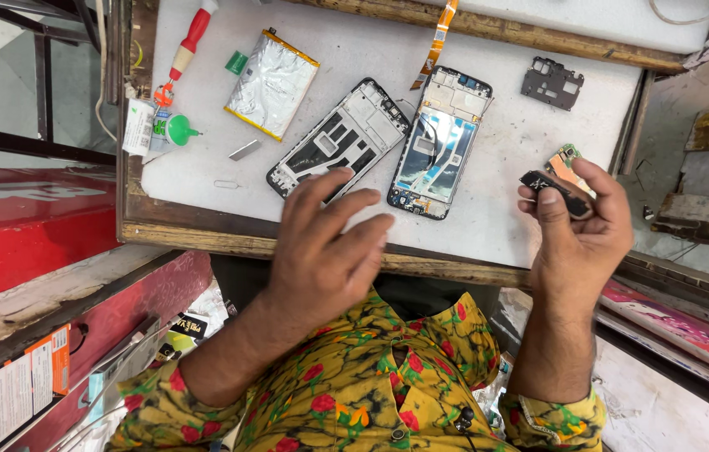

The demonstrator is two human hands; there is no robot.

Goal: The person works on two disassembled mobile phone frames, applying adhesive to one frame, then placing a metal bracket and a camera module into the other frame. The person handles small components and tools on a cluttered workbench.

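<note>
1. While the left hand [321, 251] hovers empty, fingers spread, over the bench edge, a phone frame [339, 138] lies just beyond.
2. Opened phone [440, 142] rests beside it.
3. Right hand [576, 222] pinches a small circuit board [562, 180]; inspection step, apparently; refitting calls for alignment.

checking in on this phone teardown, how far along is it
Done: the phone is apart, with battery, black frame, screen assembly and black cover plate lying separately on the white mat. In hand: the right hand holds small board parts; the left hand is empty. Left: nothing looks rejoined.
</note>
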